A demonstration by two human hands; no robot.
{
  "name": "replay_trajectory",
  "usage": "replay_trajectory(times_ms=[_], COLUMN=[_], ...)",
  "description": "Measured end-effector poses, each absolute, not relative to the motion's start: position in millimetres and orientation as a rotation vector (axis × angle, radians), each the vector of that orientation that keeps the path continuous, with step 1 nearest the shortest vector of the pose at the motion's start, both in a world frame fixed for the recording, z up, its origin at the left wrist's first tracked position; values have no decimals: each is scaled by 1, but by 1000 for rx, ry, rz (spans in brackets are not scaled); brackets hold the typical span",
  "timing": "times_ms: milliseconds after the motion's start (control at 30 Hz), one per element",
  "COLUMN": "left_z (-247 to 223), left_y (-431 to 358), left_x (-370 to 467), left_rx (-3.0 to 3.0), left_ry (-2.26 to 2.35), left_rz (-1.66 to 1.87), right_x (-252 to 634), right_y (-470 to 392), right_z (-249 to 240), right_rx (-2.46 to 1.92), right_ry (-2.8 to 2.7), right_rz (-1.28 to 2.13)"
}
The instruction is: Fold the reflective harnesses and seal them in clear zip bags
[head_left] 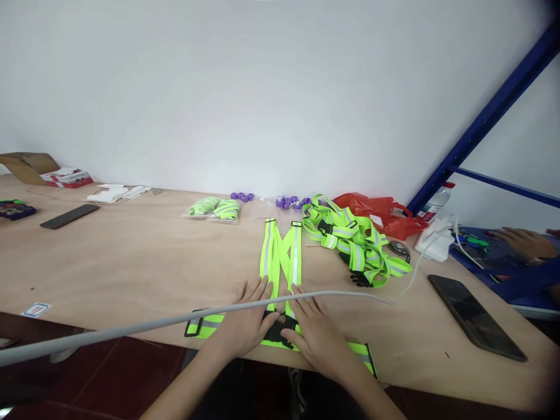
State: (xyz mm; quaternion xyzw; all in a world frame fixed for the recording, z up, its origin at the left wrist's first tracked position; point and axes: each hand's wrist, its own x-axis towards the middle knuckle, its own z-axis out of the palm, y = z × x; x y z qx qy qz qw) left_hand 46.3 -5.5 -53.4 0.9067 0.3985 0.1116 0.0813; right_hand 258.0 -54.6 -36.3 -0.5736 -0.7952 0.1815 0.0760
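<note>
A yellow-green reflective strap harness [296, 251] lies spread near the table's front edge, two straps running away from me and a belt band crosswise below. My left hand [248, 318] rests flat on its left strap and band, fingers stretched out. On the right strap and band lies my right hand [315, 326], fingers also extended. Between my thumbs a black part [275, 328] of the harness shows, partly hidden. A tangled pile of similar reflective straps [356, 242] with black buckles sits to the right. Two bagged reflective straps [225, 210] lie farther back on the left.
A white cable [175, 321] passes in front of my hands. Right are a phone [475, 315], white adapter [433, 240], red bag [378, 213] and bottle [436, 201]. Purple rolls [242, 196] line the wall. Another person's hand [527, 244] shows beyond the blue frame [485, 119].
</note>
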Motion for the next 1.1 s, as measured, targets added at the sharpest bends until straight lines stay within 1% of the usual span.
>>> replay_trajectory(times_ms=[100, 267, 467, 533, 633, 733, 833, 933, 1100], left_z=[-47, -24, -14, -14, -11, -2, 6, 7, -7], left_y=[-8, -3, 11, 14, 24, 50, 85, 114, 137], left_x=[45, 49, 63, 65, 60, 49, 42, 47, 65], left_rx=[2678, 2571, 2516, 2453, 2252, 2062, 1859, 1677, 1514], left_ry=[1203, 1200, 1263, 1265, 1212, 1244, 1372, 1405, 1402], left_rz=[267, 119, 69, 112, 307, 425, 420, 338, 315], right_x=[260, 262, 264, 264, 259, 249, 235, 221, 213], right_y=[-55, -56, -55, -54, -52, -50, -46, -38, -25], right_z=[-35, -40, -38, -35, -30, -26, -23, -22, -33], right_rx=[-1716, -1672, -1660, -1664, -1696, -1712, -1644, -1653, -1659], right_ry=[-2403, -2400, -2394, -2374, -2329, -2236, -2078, -1958, -1987], right_rz=[539, 509, 530, 562, 595, 527, 416, 349, 345])
